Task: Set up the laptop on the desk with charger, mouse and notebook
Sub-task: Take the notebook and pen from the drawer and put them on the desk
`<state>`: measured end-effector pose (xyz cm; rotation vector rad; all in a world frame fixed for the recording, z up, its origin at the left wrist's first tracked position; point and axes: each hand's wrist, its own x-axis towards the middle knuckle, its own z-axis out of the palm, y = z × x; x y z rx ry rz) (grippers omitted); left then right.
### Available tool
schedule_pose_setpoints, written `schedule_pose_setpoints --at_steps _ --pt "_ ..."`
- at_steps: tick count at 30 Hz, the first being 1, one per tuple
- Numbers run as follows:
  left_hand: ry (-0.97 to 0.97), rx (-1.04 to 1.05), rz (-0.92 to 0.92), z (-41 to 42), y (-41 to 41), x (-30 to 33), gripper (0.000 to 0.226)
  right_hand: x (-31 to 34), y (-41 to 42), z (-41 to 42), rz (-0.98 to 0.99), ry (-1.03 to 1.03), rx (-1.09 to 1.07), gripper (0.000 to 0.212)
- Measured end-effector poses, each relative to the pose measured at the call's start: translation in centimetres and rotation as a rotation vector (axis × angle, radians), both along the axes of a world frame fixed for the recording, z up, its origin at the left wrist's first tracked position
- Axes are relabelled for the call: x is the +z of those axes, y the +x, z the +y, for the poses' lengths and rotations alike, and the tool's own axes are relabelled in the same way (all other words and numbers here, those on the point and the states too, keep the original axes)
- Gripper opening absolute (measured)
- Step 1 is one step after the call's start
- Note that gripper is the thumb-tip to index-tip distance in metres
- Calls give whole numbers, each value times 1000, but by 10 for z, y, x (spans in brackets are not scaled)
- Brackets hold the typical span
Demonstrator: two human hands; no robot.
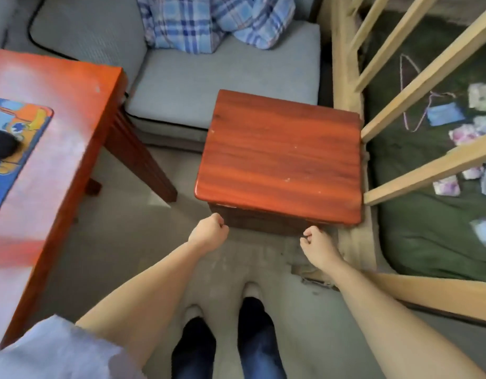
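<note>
Stool [280, 157] of red wood stood at twelve o'clock, left hand [209, 232] and right hand [317, 246] curled into empty fists at its near edge, probably about to shift it; laptop unseen, desk [80, 105] at nine o'clock.

A red-brown wooden stool [280, 157] stands at the centre of the frame on a grey floor [121, 242]. Behind it, across the top, runs a grey sofa [209, 77] with a blue plaid cloth [209, 20] bunched on its cushion. A pale wooden railing [416, 86] slants down the right side, just beside the stool. Beyond the rails lies a dark green blanket [416, 236] strewn with small flowered packets [446, 184], a blue mask [444, 113] and a thin hanger [408, 91].
</note>
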<state>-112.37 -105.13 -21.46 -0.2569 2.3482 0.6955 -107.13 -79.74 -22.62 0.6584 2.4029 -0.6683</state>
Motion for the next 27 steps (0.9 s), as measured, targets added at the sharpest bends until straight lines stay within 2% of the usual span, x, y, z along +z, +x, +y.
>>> schedule_pose_setpoints --at_steps 2,5,6,8,12,14,16,19,23,27 --pt "71 179 -24 15 -6 -26 34 -25 -5 4 7 -108 -162 31" --pt "217 531 61 25 -17 -63 48 -61 -14 14 52 -331 -644 44" --pt "263 581 127 26 -22 -73 52 -72 -17 18 112 -359 -764 48" --pt "335 604 232 27 -26 -93 59 -91 -24 27 253 -318 -855 53" --pt "362 632 387 27 -25 -123 59 -113 -35 37 458 -199 -945 66" --pt "398 674 438 23 -30 -128 56 -116 -37 40 474 -144 -953 65" --pt "406 683 466 18 -36 -131 43 -119 -36 43 461 -104 -917 65" --pt "326 645 470 10 -41 -136 31 -119 -36 44 439 -53 -853 67" --pt "243 578 469 1 -38 -138 39 -117 -28 48 466 -53 -797 57" --pt "240 544 486 -4 -16 -135 31 -119 -4 42 506 -108 -824 48"
